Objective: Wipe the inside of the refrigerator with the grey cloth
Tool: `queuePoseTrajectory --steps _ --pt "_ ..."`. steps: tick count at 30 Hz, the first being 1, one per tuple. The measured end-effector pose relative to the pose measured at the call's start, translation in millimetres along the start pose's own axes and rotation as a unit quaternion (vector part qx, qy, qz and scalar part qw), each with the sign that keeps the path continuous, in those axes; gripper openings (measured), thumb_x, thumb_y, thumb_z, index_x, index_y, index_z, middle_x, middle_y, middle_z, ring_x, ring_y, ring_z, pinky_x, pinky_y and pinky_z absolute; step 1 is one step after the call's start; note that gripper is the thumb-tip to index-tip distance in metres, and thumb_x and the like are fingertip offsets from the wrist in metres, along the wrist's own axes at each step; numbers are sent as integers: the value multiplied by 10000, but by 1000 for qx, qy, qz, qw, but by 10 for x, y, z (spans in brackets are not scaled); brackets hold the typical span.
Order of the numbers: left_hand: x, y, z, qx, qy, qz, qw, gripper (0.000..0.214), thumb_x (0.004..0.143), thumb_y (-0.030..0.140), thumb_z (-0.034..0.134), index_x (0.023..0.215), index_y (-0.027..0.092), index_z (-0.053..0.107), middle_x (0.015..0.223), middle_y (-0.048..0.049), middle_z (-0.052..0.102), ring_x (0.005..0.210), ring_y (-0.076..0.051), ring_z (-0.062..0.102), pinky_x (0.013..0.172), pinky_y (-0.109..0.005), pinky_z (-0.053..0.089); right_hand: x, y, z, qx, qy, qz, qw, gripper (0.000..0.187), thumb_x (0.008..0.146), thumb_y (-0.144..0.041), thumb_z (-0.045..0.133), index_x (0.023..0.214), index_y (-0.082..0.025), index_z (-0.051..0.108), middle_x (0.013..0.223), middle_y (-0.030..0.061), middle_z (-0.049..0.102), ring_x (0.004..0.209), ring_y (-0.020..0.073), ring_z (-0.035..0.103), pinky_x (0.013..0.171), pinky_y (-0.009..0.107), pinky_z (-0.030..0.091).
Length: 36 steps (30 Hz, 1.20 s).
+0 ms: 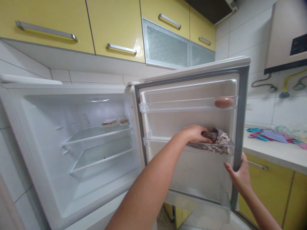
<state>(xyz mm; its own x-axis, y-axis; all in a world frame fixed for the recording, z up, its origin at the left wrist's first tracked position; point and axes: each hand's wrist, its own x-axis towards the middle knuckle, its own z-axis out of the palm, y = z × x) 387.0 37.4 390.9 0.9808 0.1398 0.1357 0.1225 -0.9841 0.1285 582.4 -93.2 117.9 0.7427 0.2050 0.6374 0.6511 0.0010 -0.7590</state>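
My left hand (194,133) reaches into the middle door shelf (165,142) of the open fridge, its fingers closed on a fuzzy grey-brown cloth (222,140). Part of that cloth lies bunched along the clear shelf, and some of it is hidden behind the fingers. At the right, my right hand (241,175) grips the free edge of the fridge door (240,127), thumb on the inner side and the other fingers mostly out of sight behind it. A brown egg (224,102) sits at the right end of the upper door shelf (177,106).
Inside the fridge, small wrapped food packs (109,122) rest on the upper glass shelf (96,132). Yellow wall cabinets (115,25) hang above. Coloured cloths (275,135) lie on the counter (266,153) at the right, below a water heater (285,35).
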Motion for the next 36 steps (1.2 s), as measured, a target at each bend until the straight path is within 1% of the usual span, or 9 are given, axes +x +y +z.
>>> queuePoseTrajectory --steps 6,10,13,18,21,23,28,32,36 --pt "-412 -602 -86 -82 12 -20 996 439 780 611 689 982 221 685 841 44 639 823 -145 586 676 -245 394 -5 14 5 -2 1 8 1000 1180 688 -778 659 1587 -130 254 1585 235 376 1437 466 382 1193 647 304" --pt "-867 -1065 -216 -27 48 -91 994 434 800 610 659 952 204 679 825 43 637 818 -152 589 672 -240 399 -16 -14 9 1 7 5 1000 1186 690 -793 647 1585 -118 260 1592 243 371 1453 469 369 1197 643 301" --pt "-1112 -1237 -302 8 74 -114 991 397 832 551 643 1004 196 685 891 8 691 842 -177 616 713 -263 427 -26 -47 7 -4 7 10 1000 1205 686 -806 642 1591 -115 249 1605 253 352 1457 478 363 1190 653 304" --pt "-1279 -1058 -240 100 167 -94 976 368 875 381 628 1207 223 638 1200 -96 705 1125 -269 621 973 -380 446 -21 -61 14 -1 10 6 1000 1218 682 -822 632 1592 -110 247 1605 256 349 1460 480 361 1194 648 302" --pt "-1357 -923 -141 234 283 -55 929 325 952 258 489 1247 279 624 1342 -112 652 1307 -271 545 1129 -449 364 -8 -45 26 1 10 6 1000 1227 676 -829 629 1591 -106 247 1601 259 352 1458 483 360 1195 650 298" --pt "-1388 -903 -119 284 315 -69 903 356 966 197 422 1231 303 635 1353 -102 645 1325 -259 537 1143 -454 362 -5 -35 34 0 9 11 1000 1219 684 -826 625 1594 -113 239 1605 255 348 1458 484 360 1193 656 297" --pt "-1255 -975 -223 258 283 -201 902 408 867 82 511 1222 238 638 1174 -112 675 1107 -276 629 973 -421 490 -23 -31 42 -2 9 6 1000 1187 702 -813 617 1593 -127 237 1606 239 343 1461 477 352 1201 649 287" --pt "-988 -947 -236 190 322 -196 907 449 790 58 600 1196 244 645 1103 -68 665 1071 -236 633 962 -345 500 -29 -36 35 -2 6 15 1000 1189 701 -813 616 1594 -131 228 1603 235 338 1449 481 358 1197 649 289" --pt "-634 -739 -107 136 371 -168 903 403 800 141 653 1196 215 631 1160 -83 648 1124 -238 603 1002 -336 493 -21 -22 33 3 -4 17 1000 1202 692 -807 633 1598 -140 212 1614 229 323 1446 480 358 1196 645 294"
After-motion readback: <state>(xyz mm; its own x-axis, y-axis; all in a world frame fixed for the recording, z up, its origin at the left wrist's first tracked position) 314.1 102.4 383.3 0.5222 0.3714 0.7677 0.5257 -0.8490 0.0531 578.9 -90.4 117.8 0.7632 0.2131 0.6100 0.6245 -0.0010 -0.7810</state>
